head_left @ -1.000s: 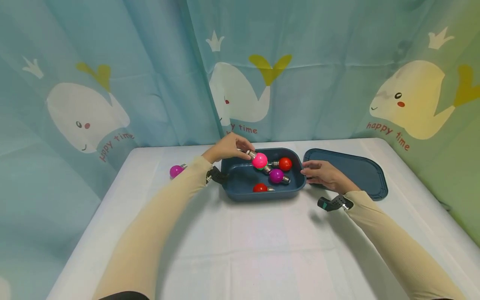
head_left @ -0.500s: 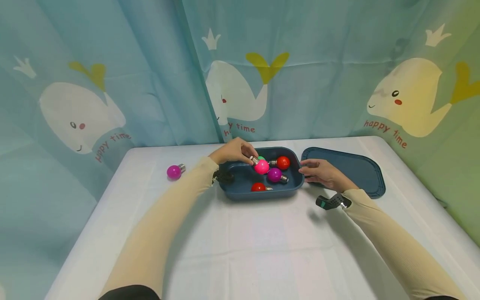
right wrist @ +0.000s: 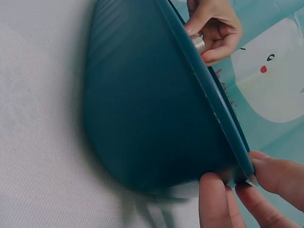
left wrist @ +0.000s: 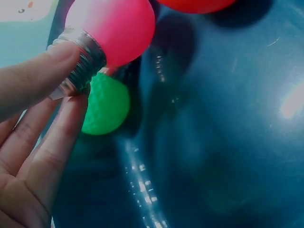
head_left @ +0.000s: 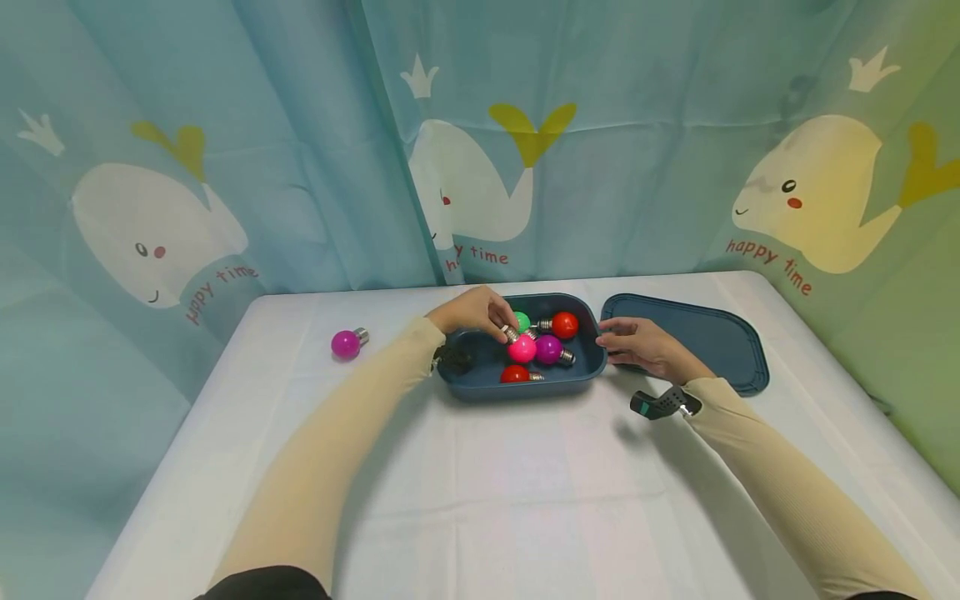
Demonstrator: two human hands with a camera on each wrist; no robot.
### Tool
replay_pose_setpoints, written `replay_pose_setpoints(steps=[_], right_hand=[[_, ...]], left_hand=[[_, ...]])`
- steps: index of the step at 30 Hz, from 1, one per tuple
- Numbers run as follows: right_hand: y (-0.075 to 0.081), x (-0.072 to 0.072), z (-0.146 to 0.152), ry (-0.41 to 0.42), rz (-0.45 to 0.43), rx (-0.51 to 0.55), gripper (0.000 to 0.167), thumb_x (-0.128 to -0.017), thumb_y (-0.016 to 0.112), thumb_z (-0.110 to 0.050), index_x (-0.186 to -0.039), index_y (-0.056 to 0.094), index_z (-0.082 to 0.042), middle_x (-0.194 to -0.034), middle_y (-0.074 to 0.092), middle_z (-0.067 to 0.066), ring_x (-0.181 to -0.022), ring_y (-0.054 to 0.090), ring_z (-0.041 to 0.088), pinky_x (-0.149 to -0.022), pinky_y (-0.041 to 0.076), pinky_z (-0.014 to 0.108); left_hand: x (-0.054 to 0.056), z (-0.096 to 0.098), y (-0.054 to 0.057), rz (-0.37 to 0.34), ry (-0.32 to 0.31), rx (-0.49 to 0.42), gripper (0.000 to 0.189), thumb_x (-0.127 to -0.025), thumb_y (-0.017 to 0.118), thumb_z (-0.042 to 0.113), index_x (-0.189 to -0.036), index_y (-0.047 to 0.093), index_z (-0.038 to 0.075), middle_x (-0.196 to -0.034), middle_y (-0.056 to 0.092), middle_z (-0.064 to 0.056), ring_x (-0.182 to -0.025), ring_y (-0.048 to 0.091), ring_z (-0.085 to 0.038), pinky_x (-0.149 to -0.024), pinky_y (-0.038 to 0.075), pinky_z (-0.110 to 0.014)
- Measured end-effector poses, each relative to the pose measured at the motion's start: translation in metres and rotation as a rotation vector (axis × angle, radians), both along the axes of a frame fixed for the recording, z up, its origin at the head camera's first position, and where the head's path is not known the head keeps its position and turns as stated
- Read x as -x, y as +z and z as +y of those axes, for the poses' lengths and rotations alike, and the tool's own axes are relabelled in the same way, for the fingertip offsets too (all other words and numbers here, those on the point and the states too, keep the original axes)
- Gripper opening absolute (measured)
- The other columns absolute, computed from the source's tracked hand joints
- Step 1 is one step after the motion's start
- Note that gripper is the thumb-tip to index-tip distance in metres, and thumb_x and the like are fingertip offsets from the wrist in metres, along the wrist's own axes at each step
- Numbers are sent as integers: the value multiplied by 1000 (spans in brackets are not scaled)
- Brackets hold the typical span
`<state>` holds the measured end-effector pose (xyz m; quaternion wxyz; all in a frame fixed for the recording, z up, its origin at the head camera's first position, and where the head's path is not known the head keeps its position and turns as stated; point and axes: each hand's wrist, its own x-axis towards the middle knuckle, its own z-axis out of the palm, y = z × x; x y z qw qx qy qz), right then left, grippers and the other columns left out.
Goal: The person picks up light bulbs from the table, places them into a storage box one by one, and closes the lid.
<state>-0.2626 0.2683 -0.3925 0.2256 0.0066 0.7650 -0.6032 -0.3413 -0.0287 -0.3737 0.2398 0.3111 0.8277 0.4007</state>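
Note:
A pink light bulb hangs tilted inside the dark blue box, globe down toward the front. My left hand pinches its metal screw base between thumb and fingers, plain in the left wrist view. Around it in the box lie a green bulb, a purple bulb, a red bulb and another red bulb by the front wall. At the box's right end my right hand grips the rim, thumb on the edge and fingers against the outer wall in the right wrist view.
A second purple bulb lies on the white tablecloth left of the box. The flat dark blue lid lies to the right, partly behind my right hand. A whale-print curtain hangs behind the table.
My left hand has brought the pink bulb forward and lower into the box, uncovering more of the green bulb. The right hand keeps its place at the box's end.

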Motion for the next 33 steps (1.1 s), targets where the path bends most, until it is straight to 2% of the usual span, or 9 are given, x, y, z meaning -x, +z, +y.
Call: replay_pose_setpoints(steps=[9,17,22,33], right_hand=[[2,-2,-1,18,3,19,61,-94,56,-14,-142,25,8,-96,58,-12,-88,59,-1,-81,54,20],[1,-1,-1,11,-3,10,60,-94,55,-13,-142,26,7,-97,58,-11,-88,59,-1,-81,54,20],[1,0,-1,-5,-2,-11,58,-94,55,-11,-141,27,7,-99,57,-9,-87,59,0,-81,54,20],[1,0,-1,-5,-5,-15,58,-93,56,-12,-141,28,7,-100,56,-9,-88,58,1,-83,54,21]], left_hand=[[-2,5,-5,25,-27,63,24,-74,75,-4,-98,70,-5,-100,71,-18,-85,69,-18,-79,57,-26],[-1,6,-8,24,-21,82,24,-73,75,-5,-96,70,-5,-101,71,-19,-86,69,-19,-79,57,-25],[0,5,-12,42,-25,109,23,-72,76,-5,-93,70,-4,-96,71,-17,-83,68,-16,-77,56,-24],[-1,5,-15,65,-30,152,23,-70,77,-5,-92,70,-5,-94,72,-17,-85,68,-18,-77,56,-23]])
